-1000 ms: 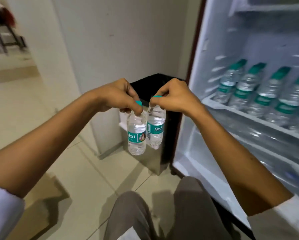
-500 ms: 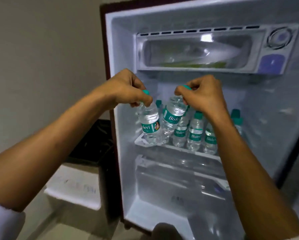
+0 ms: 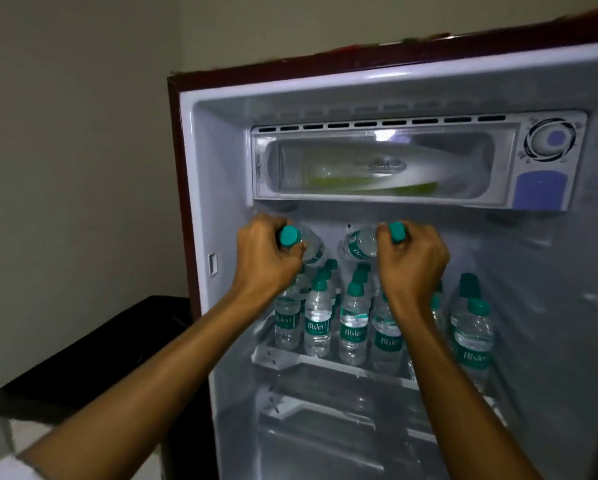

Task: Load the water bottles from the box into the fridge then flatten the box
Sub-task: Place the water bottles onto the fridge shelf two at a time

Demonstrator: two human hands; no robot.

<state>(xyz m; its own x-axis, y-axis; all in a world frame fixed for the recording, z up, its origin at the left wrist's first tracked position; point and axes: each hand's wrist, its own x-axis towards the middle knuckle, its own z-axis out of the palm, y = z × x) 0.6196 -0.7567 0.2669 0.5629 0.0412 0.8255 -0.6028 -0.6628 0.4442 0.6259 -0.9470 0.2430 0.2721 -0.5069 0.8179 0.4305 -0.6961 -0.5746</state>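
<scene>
fridge (image 3: 200, 202) door open, interior dim. landmark for all positions: the glass shelf (image 3: 325, 363) midway down the cabinet.

left hand (image 3: 268, 263) grips a water bottle (image 3: 309, 247) by the neck, fingers curled round it just below the teal cap; bottle lies tipped, base pointing toward the back wall, well above the shelf. right hand (image 3: 411, 263) holds a second bottle (image 3: 358, 245) the same way, also tipped base-inward. the two bottles sit close together, bases near each other, not clearly touching. both are above the standing bottles and below the chiller tray (image 3: 377, 168).

on the shelf: several rows of upright bottles (image 3: 353, 327), teal caps, packed from the left wall toward the middle; two more upright bottles (image 3: 472, 336) at the right end of the shelf. a gap appears between these groups, partly hidden behind the right forearm, so its extent cannot be told.

box: not in view. a dark cabinet top (image 3: 93, 355) stands left of the fridge, lower than the shelf.

step in hand, as i judge it: loading, mid-placement of a pair. flattening not yet begun.

next move calls for righting each bottle, bringing it down base-first onto a free patch of shelf without knocking the upright rows, then letting go. the caps below leave little clearance; a toppled row is the likely risk.
</scene>
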